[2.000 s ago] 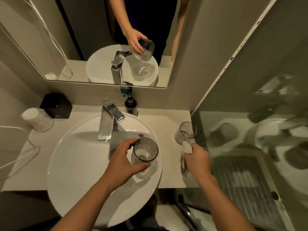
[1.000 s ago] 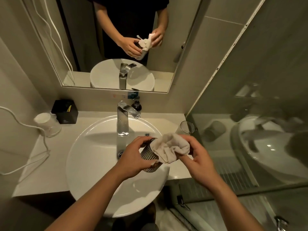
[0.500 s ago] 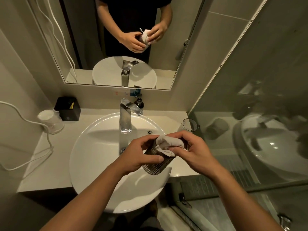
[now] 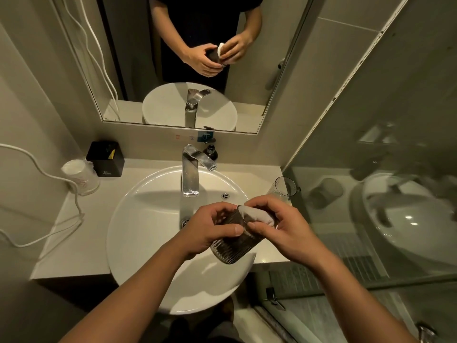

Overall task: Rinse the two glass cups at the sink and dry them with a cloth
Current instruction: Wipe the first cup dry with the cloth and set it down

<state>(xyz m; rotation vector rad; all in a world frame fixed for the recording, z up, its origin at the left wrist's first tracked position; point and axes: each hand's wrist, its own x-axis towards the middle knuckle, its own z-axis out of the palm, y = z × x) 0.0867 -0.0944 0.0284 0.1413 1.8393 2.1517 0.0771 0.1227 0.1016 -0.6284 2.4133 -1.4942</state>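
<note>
Over the right side of the white round sink (image 4: 138, 219) my left hand (image 4: 210, 231) grips a dark ribbed glass cup (image 4: 232, 248), tilted with its mouth pointing away to the right. My right hand (image 4: 284, 229) presses a white cloth (image 4: 257, 215) into the cup's mouth; most of the cloth is stuffed inside. The second glass cup (image 4: 284, 188), clear and upright, stands on the counter behind my right hand, next to the glass partition.
A chrome faucet (image 4: 190, 169) rises at the sink's back, with a dark soap pump (image 4: 210, 151) behind it. On the left counter (image 4: 81, 233) sit a black box (image 4: 105, 158), an upturned paper cup (image 4: 81, 178) and white cables (image 4: 49, 177). A glass partition (image 4: 371, 169) closes the right side; a mirror (image 4: 148, 58) hangs above.
My right hand picked up the cloth from the counter and brought it to the cup. The loose cloth has since been pushed deeper into the cup's mouth, and the cup is tilted.
</note>
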